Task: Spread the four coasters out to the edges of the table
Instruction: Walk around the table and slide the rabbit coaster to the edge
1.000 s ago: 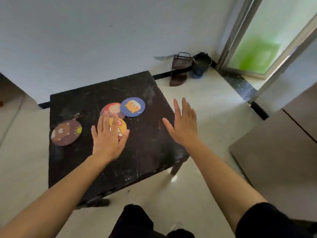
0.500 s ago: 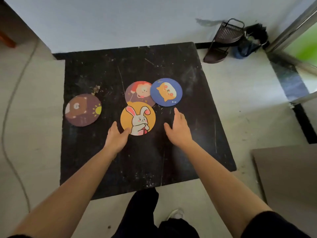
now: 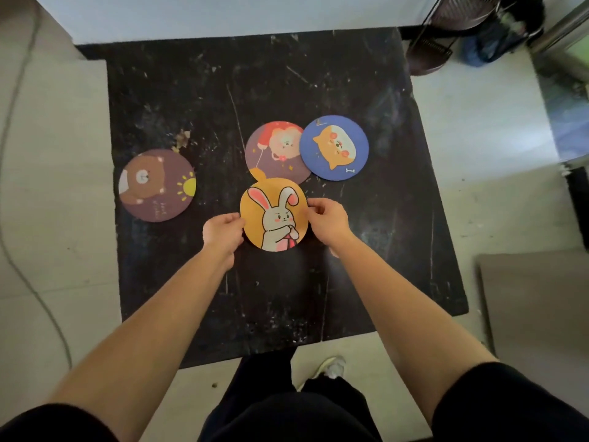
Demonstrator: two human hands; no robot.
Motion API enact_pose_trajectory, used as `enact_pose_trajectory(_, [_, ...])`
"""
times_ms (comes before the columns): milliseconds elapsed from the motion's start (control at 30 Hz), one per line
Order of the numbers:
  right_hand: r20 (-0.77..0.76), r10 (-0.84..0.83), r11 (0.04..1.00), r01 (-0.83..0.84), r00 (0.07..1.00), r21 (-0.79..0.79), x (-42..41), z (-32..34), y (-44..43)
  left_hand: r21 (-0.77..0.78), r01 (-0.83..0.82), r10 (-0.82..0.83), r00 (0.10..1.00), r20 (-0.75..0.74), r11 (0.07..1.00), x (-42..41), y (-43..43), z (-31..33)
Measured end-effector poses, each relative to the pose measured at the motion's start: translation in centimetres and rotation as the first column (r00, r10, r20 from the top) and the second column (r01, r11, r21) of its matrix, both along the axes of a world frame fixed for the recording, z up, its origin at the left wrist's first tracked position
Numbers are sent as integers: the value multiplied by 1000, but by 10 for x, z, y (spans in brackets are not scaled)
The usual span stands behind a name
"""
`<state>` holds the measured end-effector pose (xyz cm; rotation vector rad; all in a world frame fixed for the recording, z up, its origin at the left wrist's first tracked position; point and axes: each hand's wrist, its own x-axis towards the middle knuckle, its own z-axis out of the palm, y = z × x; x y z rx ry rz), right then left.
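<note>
Round coasters lie on a scuffed black table (image 3: 366,250). An orange rabbit coaster (image 3: 274,215) sits near the middle; my left hand (image 3: 223,232) pinches its left rim and my right hand (image 3: 330,221) pinches its right rim. Its top edge overlaps a purple coaster with a red-haired figure (image 3: 275,149). A blue cat coaster (image 3: 334,147) lies to the right of that one, their rims touching or overlapping. A brown bear coaster (image 3: 157,185) lies alone at the table's left edge.
The table's far edge meets a pale wall. A dark wire rack (image 3: 436,36) and a dark bag (image 3: 497,36) stand on the floor at the back right. A cable (image 3: 19,244) runs along the floor on the left. My legs and a shoe (image 3: 331,366) are below the near edge.
The camera has tilted down over the table. Both hands moved from open beside the rabbit coaster to gripping its left and right rims.
</note>
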<state>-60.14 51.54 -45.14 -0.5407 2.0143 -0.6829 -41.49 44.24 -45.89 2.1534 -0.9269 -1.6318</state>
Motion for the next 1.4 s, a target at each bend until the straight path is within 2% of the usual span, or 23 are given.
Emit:
enact_pose_trajectory(133, [-43, 31, 999, -33, 999, -31, -7, 14, 16, -69, 81, -78, 996, 51, 994, -1, 15, 9])
enact_pose_trajectory(300, [-25, 33, 999, -33, 999, -29, -12, 29, 46, -104, 179, -174, 983, 53, 978, 8, 43, 23])
enact_pose_trajectory(467, [-26, 78, 996, -79, 997, -32, -3, 32, 88, -114, 207, -200, 977, 71, 972, 26, 86, 28])
enact_pose_trajectory(667, [-3, 121, 990, -120, 993, 67, 15, 12, 147, -57, 251, -241, 961, 134, 966, 49, 142, 10])
enact_pose_trajectory(767, [-48, 178, 975, -170, 983, 142, 22, -5, 166, -30, 254, -245, 953, 181, 967, 58, 161, -1])
enact_pose_trajectory(933, [-168, 140, 983, -117, 976, 139, 32, -21, 171, -31, 192, -181, 959, 217, 981, 60, 163, -13])
enact_pose_trajectory(1100, [-178, 137, 983, -111, 974, 149, 34, -23, 175, -13, 219, -211, 953, 217, 976, 62, 163, -15])
enact_pose_trajectory(1233, [-220, 148, 978, -110, 964, 176, 34, -21, 172, -20, 310, -290, 910, 296, 951, 63, 162, -15])
enact_pose_trajectory(1400, [-235, 241, 948, -176, 942, 266, 31, -11, 167, 6, 419, -393, 847, 358, 908, 60, 156, -12])
